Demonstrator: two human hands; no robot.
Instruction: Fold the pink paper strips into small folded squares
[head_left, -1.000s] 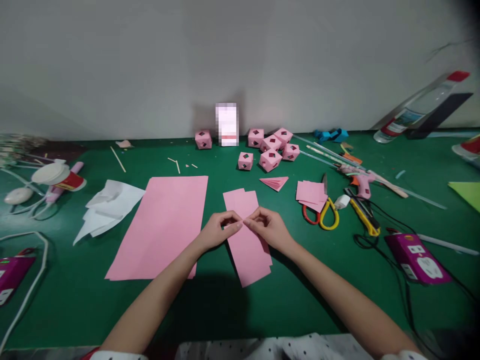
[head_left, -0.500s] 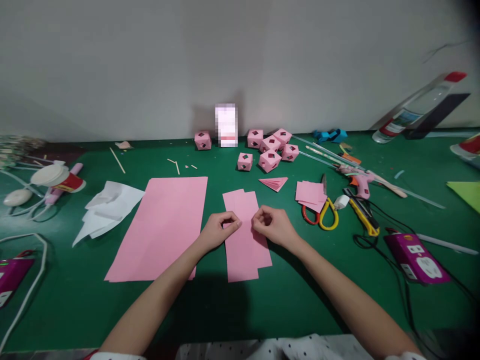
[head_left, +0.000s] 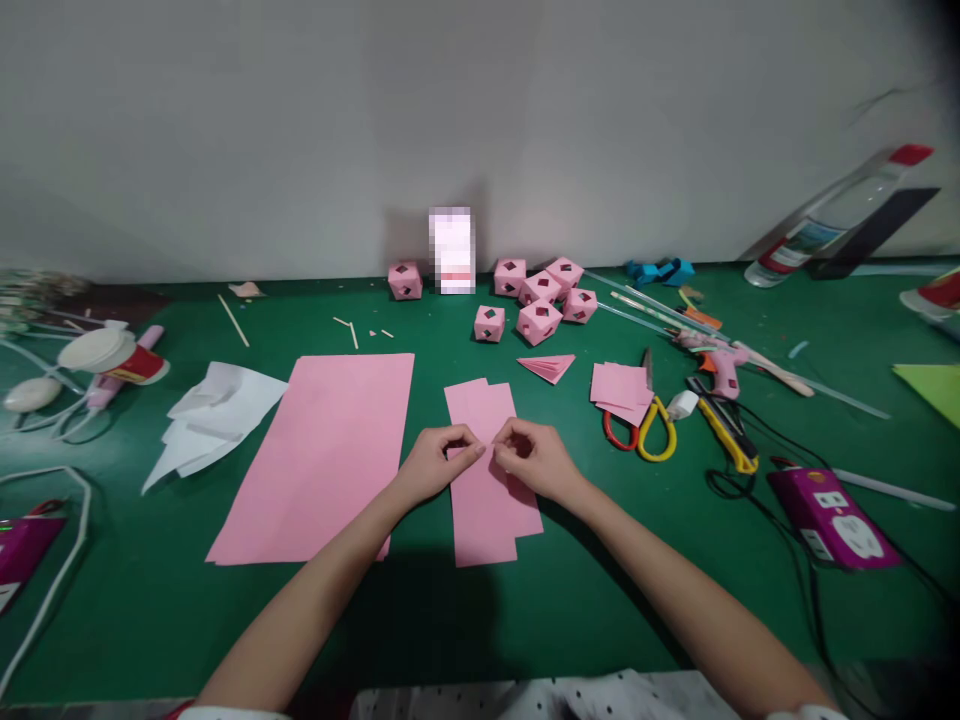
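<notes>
Over the pink paper strips (head_left: 486, 520), my left hand (head_left: 444, 458) is closed in a pinch, thumb against forefinger. My right hand (head_left: 536, 455) pinches the same way, its fingertips almost meeting those of the left. Whatever lies between the fingers is too small or hidden to make out. Left of the strips is a stack of large pink paper sheets (head_left: 322, 460). Beyond the hands lie folded pink paper triangles (head_left: 549, 367). Small pink paper squares (head_left: 621, 388) rest partly over the scissors (head_left: 657, 432) on the right.
Several pink paper cubes (head_left: 540, 320) with cut-outs stand near the wall by a bright blurred screen (head_left: 451, 250). At right are a glue gun (head_left: 724, 365), a utility knife (head_left: 724, 430), a purple power block (head_left: 832, 520) with cables and a bottle (head_left: 825, 225). White paper (head_left: 217, 420) and a cup (head_left: 112, 355) lie left.
My right hand has moved slightly left, bringing its fingertips up to those of my left hand. The left hand and the papers stay nearly where they were.
</notes>
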